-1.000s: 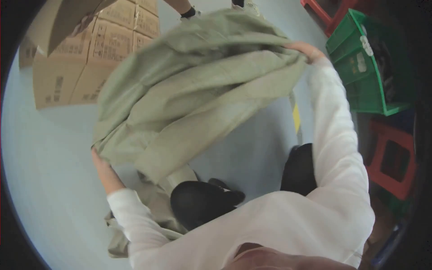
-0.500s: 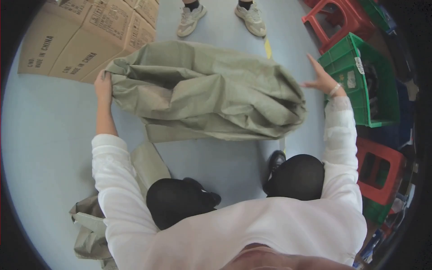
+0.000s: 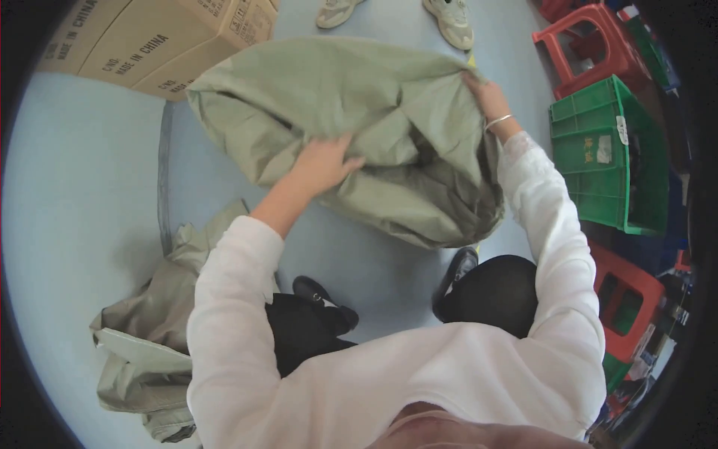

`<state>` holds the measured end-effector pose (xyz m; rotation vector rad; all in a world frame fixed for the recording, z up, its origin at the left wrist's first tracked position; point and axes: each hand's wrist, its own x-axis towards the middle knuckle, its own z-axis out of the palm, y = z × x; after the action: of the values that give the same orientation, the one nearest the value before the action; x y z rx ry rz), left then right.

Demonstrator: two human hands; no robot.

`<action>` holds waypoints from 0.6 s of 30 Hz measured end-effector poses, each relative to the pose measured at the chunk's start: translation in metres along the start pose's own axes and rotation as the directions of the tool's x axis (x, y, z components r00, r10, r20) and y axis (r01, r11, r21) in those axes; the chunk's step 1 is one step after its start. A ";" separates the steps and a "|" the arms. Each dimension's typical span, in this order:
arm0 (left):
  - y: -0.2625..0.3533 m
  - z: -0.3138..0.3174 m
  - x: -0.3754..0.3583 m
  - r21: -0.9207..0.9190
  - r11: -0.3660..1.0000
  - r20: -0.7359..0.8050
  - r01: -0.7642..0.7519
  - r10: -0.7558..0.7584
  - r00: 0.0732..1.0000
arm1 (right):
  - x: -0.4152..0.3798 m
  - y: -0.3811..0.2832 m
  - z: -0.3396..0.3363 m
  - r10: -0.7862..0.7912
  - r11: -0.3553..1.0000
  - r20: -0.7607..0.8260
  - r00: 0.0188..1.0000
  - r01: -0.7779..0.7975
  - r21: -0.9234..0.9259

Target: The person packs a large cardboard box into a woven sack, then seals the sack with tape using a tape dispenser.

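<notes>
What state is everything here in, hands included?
Olive material: loosely bunched, creased
Left hand: on the material, grip unclear
Right hand: at the material's right end, fingers partly hidden
Olive heap: crumpled on the floor
Cardboard boxes: close together
Green crate: open, contents too dark to identify
Red stools: nobody seated

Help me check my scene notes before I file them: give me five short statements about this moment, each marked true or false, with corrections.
1. The left hand is over the green sheet. True.
2. The bracelet is on the left wrist. False: it is on the right wrist.
3. A carton is printed MADE IN CHINA. True.
4. The crate is red. False: it is green.
5. Another person's pale shoes show near the top of the picture. True.
</notes>
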<state>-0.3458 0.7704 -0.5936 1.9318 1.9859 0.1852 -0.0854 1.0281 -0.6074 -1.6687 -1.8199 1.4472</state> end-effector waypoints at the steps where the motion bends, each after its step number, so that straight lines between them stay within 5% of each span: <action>1: -0.014 0.015 -0.020 0.107 0.992 0.232 0.066 -0.089 0.969 | 0.018 0.007 -0.026 -0.079 0.972 -0.103 0.992 0.054 -0.230; 3: -0.045 0.044 -0.056 0.274 0.958 0.547 0.084 -0.227 0.806 | 0.041 0.023 -0.081 -0.210 0.830 -0.232 0.950 0.048 -0.555; 6: -0.107 0.047 -0.106 0.372 0.901 0.731 0.222 -0.432 0.529 | 0.051 0.030 -0.127 0.083 0.983 -0.577 0.812 -0.162 -0.087; 9: -0.071 0.020 -0.091 0.353 0.850 0.713 0.391 -0.515 0.476 | 0.044 0.025 -0.104 0.119 0.992 -0.526 0.842 -0.122 0.029; 11: -0.050 0.010 -0.063 -0.035 0.961 0.419 0.274 -0.235 0.877 | 0.042 0.021 -0.088 0.170 0.982 -0.461 0.871 -0.111 0.153; 12: -0.045 0.005 -0.053 -0.126 0.968 0.300 0.217 -0.171 0.938 | 0.044 0.022 -0.085 0.173 0.979 -0.441 0.881 -0.105 0.175; 13: -0.046 -0.002 -0.045 0.035 0.997 0.011 0.075 -0.075 0.997 | 0.050 0.030 -0.088 0.186 0.979 -0.420 0.888 -0.129 0.160; 15: -0.058 -0.016 -0.033 0.330 0.943 -0.375 -0.042 0.171 0.911 | 0.054 0.038 -0.093 0.204 0.978 -0.396 0.895 -0.164 0.132; 18: -0.102 -0.037 -0.032 0.495 0.829 -0.585 0.262 0.095 0.805 | 0.040 0.036 -0.099 0.220 0.961 -0.258 0.941 -0.254 -0.106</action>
<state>-0.4542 0.7387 -0.5886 2.3262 2.7935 0.2207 -0.0016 1.1027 -0.6061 -2.0947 -1.6617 1.1562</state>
